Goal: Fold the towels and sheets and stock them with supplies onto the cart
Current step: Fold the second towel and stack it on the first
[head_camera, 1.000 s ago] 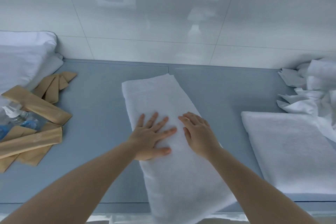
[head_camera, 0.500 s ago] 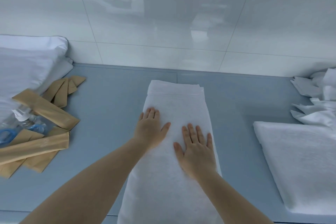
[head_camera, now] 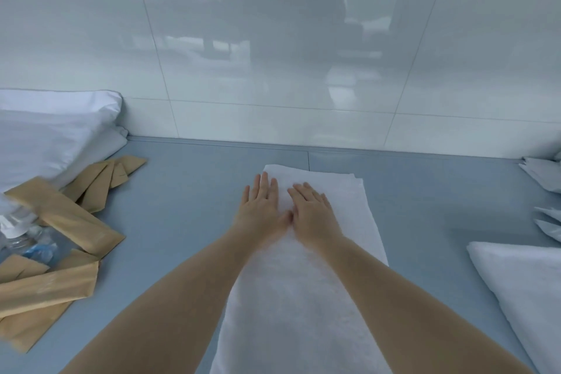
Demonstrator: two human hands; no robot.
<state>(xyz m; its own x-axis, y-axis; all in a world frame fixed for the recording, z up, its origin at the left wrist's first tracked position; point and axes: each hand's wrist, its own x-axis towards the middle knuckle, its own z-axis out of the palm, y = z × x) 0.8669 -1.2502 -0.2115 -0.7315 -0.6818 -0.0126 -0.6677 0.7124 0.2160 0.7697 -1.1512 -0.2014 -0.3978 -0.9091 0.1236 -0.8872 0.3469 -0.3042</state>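
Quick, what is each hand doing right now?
Left hand: open, flat on the folded towel.
Right hand: open, flat on the same towel.

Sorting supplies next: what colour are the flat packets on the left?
Tan, kraft-paper brown packets, plain; head view.

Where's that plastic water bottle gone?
In the head view the water bottle lies at the far left of the blue table, half buried among the tan paper packets, just in front of the white pillow.
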